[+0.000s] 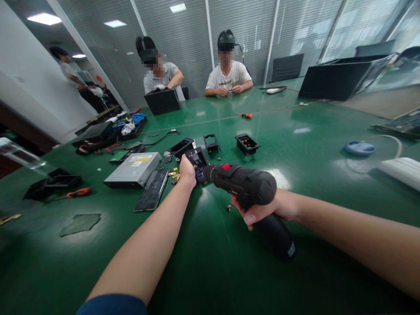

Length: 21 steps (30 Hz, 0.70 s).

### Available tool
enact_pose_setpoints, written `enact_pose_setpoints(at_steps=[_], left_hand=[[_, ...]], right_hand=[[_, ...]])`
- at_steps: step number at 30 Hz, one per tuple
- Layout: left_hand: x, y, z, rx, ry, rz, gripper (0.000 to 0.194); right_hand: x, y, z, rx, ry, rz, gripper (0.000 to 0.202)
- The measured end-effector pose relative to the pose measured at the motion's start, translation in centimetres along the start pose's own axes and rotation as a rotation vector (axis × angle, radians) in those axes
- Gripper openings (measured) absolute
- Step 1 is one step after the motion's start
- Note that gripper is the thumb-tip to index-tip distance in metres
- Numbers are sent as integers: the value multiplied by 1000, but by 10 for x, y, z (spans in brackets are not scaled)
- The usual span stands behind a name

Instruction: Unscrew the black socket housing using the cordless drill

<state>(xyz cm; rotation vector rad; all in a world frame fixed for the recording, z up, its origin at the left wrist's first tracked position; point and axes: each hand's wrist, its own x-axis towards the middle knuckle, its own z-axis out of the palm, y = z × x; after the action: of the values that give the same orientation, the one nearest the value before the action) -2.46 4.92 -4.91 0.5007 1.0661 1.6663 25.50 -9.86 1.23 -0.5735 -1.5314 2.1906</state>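
Note:
My right hand is wrapped round the grip of a black cordless drill with red details. The drill points left, its front end at a small black plastic housing. My left hand grips this housing from its near left side; the drill bit's contact with it is hard to make out. Behind the housing lie a black box-shaped part and an open black frame. Loose brass pieces lie left of my left hand, and a small screw-like piece rests below the drill.
A silver disc drive and a dark phone-like slab lie to the left. A black tray part holds small brass bits. Screwdrivers with orange handles lie about. Two people sit across the green table, one behind a black panel.

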Motion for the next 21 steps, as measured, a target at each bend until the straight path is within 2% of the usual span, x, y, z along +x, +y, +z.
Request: enact_pose_setpoints(at_steps=[4,8,15,21], left_hand=[[-9,4,8,63,51,-5,43],[-17,7,14,51,49,-8,40],[-18,8,12,48,53,-8,39],[-11,4,9,38,43,-7,36]], right_hand=[[5,10,-4,7,7,-28,52],[5,11,-4,3,8,-32,51],[-1,-3,2,-10,4,21,45],[3,8,-3,8,12,-25,48]])
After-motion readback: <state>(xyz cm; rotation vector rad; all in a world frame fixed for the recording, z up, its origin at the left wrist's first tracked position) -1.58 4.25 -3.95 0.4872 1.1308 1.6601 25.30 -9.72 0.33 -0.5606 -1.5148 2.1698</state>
